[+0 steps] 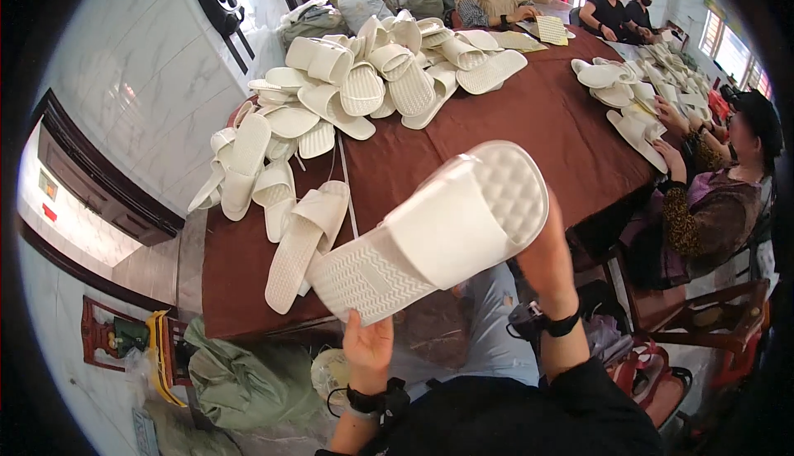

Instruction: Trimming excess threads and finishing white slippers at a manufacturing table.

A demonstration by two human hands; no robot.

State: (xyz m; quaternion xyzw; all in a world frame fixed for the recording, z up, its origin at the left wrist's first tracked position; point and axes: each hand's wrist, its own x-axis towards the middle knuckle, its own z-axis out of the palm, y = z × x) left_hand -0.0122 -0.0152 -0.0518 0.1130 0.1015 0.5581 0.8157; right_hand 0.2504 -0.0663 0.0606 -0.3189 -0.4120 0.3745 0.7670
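Note:
In front of me is a pair of cream slide slippers [451,232] that looks fitted together, held above the near edge of the table. A zigzag-patterned sole faces up at the left end; beyond a wide plain strap, a dimpled footbed shows at the right. My left hand [368,342] grips the lower left end, thumb at its edge. Behind the right end is my right hand [542,245], holding that side with its fingers mostly hidden. Another cream slipper [308,241] lies on the table just left of the held ones.
Many cream slippers [361,89] are heaped on the brown tablecloth [496,137]. Across to the right, a co-worker [703,199] handles slippers beside another pile [662,75]. More people sit at the far end. A wooden chair [695,324] stands at my right, a green sack [240,377] at my left.

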